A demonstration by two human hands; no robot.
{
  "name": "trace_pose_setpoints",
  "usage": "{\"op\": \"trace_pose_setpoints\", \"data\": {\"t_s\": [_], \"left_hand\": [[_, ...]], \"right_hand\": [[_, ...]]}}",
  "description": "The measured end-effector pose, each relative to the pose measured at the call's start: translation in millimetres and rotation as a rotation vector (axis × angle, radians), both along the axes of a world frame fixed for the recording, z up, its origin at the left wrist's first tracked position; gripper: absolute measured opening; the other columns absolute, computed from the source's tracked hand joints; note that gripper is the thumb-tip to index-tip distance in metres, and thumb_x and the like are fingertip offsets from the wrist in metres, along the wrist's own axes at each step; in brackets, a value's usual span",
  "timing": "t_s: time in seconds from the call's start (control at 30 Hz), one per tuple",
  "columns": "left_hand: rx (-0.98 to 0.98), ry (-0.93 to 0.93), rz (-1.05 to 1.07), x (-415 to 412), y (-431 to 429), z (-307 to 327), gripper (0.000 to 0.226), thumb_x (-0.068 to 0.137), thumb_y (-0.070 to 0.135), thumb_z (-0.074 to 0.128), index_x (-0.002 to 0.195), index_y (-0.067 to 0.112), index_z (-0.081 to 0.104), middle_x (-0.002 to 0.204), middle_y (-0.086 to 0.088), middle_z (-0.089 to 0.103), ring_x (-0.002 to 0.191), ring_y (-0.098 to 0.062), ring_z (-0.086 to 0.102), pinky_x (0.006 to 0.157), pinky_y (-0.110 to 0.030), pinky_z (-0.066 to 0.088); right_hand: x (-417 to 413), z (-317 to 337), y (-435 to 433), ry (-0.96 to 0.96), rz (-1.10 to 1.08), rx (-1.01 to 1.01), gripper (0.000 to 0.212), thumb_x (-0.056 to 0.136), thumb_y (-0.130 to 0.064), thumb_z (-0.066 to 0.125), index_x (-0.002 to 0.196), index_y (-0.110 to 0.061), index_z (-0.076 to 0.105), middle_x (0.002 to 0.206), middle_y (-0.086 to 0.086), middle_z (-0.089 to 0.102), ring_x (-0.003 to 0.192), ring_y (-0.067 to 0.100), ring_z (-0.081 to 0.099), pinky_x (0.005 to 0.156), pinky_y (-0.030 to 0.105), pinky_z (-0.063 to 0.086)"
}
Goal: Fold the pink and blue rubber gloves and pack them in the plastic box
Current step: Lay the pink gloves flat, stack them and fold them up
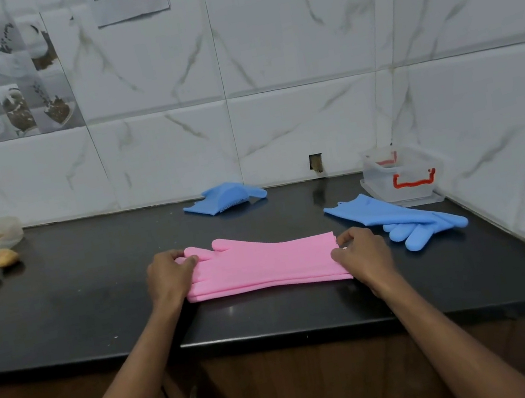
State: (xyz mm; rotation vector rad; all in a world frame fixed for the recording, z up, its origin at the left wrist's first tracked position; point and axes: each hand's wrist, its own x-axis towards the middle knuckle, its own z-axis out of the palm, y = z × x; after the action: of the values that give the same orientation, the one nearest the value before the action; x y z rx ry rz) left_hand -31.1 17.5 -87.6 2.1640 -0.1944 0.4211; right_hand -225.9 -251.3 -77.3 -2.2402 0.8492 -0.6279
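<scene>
I see the left hand (pixel 171 273) pinching the fingertip end of the pink gloves (pixel 261 265), the right hand (pixel 362 255) pinching the cuff. They lie flat on the surface (pixel 80 299), seemingly two stacked, with the plastic box (pixel 403 175) far right.

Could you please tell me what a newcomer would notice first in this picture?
The eye goes first to the pink gloves stretched flat in the middle of the black counter, the left hand gripping their finger end and the right hand pinching the cuff end. Next come a flat blue glove to their right, a folded blue glove by the back wall, and the clear plastic box with red clasps in the right corner.
</scene>
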Motion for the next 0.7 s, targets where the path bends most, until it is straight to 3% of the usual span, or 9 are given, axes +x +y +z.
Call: {"op": "trace_pose_setpoints", "data": {"t_s": [0.13,0.2,0.27,0.33,0.43,0.6,0.7], "left_hand": [[-0.059,-0.085,0.064,-6,0,4,0.033,0.091,0.035,0.061,0.104,0.009,0.076,0.106,-0.011,0.075,0.101,-0.030,0.068,0.084,-0.036,0.051],[-0.050,-0.095,0.077,-9,1,5,0.038,0.093,0.042,0.056,0.099,0.010,0.077,0.102,-0.010,0.075,0.097,-0.030,0.068,0.079,-0.035,0.050],[0.010,-0.149,0.105,-13,1,6,0.047,0.094,0.049,0.050,0.090,0.011,0.078,0.095,-0.009,0.076,0.088,-0.028,0.069,0.071,-0.033,0.049],[0.077,-0.225,0.115,-15,0,7,0.056,0.095,0.054,0.044,0.085,0.010,0.077,0.088,-0.008,0.076,0.088,-0.029,0.067,0.073,-0.034,0.049],[0.115,-0.171,-0.048,-14,0,5,0.062,0.097,0.058,0.034,0.059,0.017,0.061,0.064,-0.005,0.061,0.084,-0.037,0.063,0.070,-0.038,0.046],[0.002,-0.082,-0.130,-14,-2,3,0.064,0.100,0.054,0.030,0.083,0.010,0.074,0.084,-0.004,0.066,0.082,-0.024,0.062,0.077,-0.036,0.045],[-0.079,-0.081,-0.171,-14,1,2,0.053,0.097,0.059,0.032,0.074,0.017,0.056,0.077,-0.005,0.058,0.074,-0.024,0.055,0.072,-0.035,0.041]], "right_hand": [[-2,1,3,-0.018,-0.015,-0.027,0.020,0.080,-0.024,0.065,0.100,-0.018,0.065,0.096,0.000,0.067,0.082,0.013,0.061,0.069,0.028,0.051],[-3,4,9,0.068,-0.011,-0.129,0.010,0.082,-0.025,0.063,0.090,-0.019,0.062,0.086,0.000,0.066,0.075,0.014,0.061,0.065,0.030,0.054],[-4,6,18,0.175,-0.031,-0.290,0.010,0.085,-0.028,0.059,0.084,-0.018,0.058,0.076,0.000,0.062,0.066,0.012,0.057,0.057,0.028,0.049],[-5,6,27,0.255,-0.056,-0.431,0.013,0.088,-0.031,0.055,0.089,-0.018,0.053,0.075,-0.002,0.055,0.062,0.011,0.049,0.052,0.026,0.037],[-8,6,34,0.321,-0.058,-0.505,0.021,0.091,-0.033,0.053,0.106,-0.019,0.053,0.085,-0.001,0.054,0.069,0.014,0.048,0.059,0.028,0.035],[-12,4,33,0.290,-0.039,-0.512,0.034,0.089,-0.033,0.056,0.120,-0.018,0.053,0.114,0.004,0.054,0.083,0.013,0.045,0.067,0.026,0.038],[-15,1,27,0.067,0.055,-0.550,0.028,0.088,-0.033,0.058,0.113,-0.020,0.060,0.120,0.002,0.052,0.099,0.012,0.047,0.081,0.026,0.044]]}}
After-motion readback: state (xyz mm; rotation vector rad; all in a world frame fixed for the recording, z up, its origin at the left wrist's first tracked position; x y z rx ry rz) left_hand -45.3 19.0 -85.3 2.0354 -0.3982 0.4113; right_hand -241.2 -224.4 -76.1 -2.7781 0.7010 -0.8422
